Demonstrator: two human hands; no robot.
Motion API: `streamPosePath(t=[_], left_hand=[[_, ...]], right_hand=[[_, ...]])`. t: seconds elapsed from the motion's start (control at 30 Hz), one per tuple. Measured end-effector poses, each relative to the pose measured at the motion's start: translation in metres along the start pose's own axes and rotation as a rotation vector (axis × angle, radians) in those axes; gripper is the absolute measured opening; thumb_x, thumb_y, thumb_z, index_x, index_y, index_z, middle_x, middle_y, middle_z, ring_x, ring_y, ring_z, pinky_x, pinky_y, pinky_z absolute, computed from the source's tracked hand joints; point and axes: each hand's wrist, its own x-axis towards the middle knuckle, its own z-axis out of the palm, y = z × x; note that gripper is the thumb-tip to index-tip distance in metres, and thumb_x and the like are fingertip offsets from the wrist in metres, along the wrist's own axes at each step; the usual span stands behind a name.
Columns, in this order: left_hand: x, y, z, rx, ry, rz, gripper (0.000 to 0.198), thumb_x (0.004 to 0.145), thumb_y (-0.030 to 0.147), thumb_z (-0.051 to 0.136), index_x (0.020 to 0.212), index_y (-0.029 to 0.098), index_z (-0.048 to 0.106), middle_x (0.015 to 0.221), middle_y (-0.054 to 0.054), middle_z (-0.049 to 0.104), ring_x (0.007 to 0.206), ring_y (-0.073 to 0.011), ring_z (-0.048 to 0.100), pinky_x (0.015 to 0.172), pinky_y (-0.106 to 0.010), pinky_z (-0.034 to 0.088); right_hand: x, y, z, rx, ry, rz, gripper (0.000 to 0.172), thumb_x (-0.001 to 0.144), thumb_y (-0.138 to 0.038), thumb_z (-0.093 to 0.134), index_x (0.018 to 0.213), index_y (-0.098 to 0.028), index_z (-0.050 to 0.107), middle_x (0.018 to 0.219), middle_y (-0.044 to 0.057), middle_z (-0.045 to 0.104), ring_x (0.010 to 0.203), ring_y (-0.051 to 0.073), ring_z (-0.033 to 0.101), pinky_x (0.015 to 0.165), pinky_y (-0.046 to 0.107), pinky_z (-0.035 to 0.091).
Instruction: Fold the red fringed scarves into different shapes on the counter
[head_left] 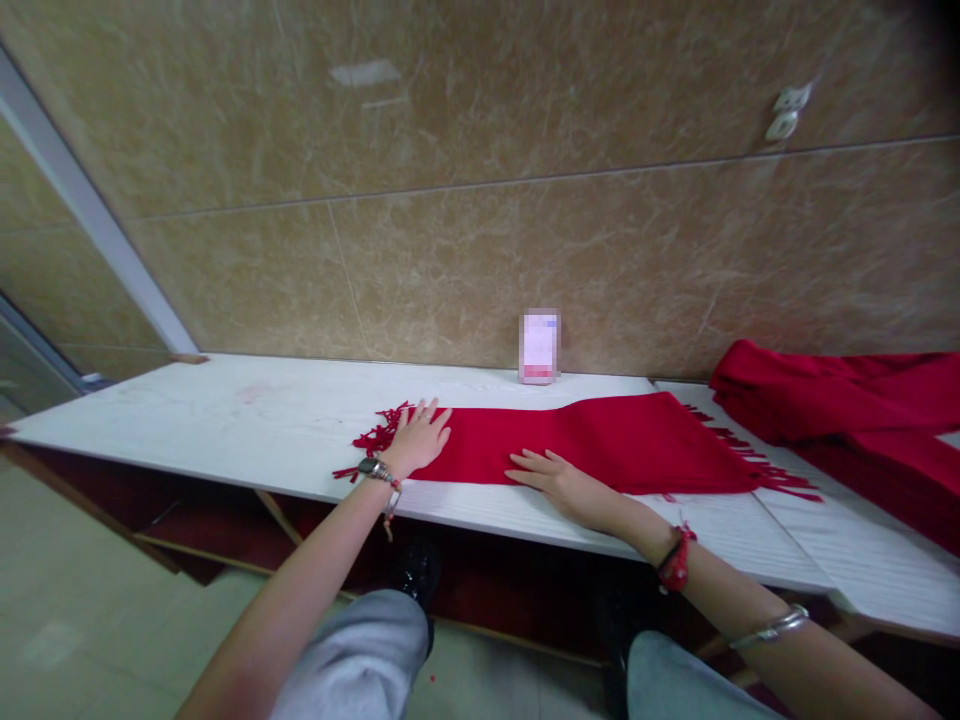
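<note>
A red fringed scarf (622,440) lies flat and lengthwise on the white tabletop (247,420), with tassels at both its ends. My left hand (421,438) rests open on the scarf's left end, beside the tassels, fingers spread. Farther right, my right hand (566,485) lies open across the scarf's near edge, its fingers stretched to the left over the cloth. Neither hand grips the fabric.
More red cloth (832,395) lies heaped at the right end of the surface. A phone (539,348), blurred out, leans upright against the tiled wall (450,270). Dark shelves (217,535) sit under the tabletop. A wall socket (787,112) is at upper right.
</note>
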Motion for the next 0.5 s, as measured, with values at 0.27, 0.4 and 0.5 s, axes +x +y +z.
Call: streamPosePath(t=[0.27, 0.4, 0.5], left_hand=[[0.018, 0.017, 0.015, -0.141, -0.099, 0.295, 0.047, 0.094, 0.039, 0.023, 0.139, 0.028, 0.027, 0.148, -0.002, 0.019, 0.135, -0.0225, 0.015, 0.107, -0.045, 0.015], [0.014, -0.004, 0.013, -0.147, -0.124, 0.112, 0.049, 0.093, 0.043, 0.022, 0.14, 0.029, 0.025, 0.149, -0.003, 0.015, 0.136, -0.0266, 0.012, 0.105, -0.05, 0.015], [0.013, -0.006, 0.012, -0.145, -0.149, 0.054, 0.052, 0.091, 0.047, 0.023, 0.141, 0.03, 0.023, 0.149, -0.003, 0.014, 0.135, -0.0302, 0.011, 0.104, -0.053, 0.014]], right_hand=[[-0.003, -0.005, -0.002, -0.107, -0.042, 0.11, 0.048, 0.092, -0.03, 0.029, 0.138, -0.018, 0.031, 0.145, 0.01, 0.027, 0.134, 0.023, 0.02, 0.107, 0.049, 0.018], [0.001, -0.002, -0.009, -0.046, -0.107, 0.118, 0.053, 0.093, -0.042, 0.026, 0.139, -0.017, 0.03, 0.145, 0.012, 0.026, 0.134, 0.025, 0.019, 0.106, 0.05, 0.019], [0.022, -0.005, -0.014, -0.02, -0.055, 0.16, 0.055, 0.092, -0.044, 0.024, 0.138, -0.014, 0.031, 0.144, 0.014, 0.028, 0.134, 0.025, 0.019, 0.106, 0.049, 0.02]])
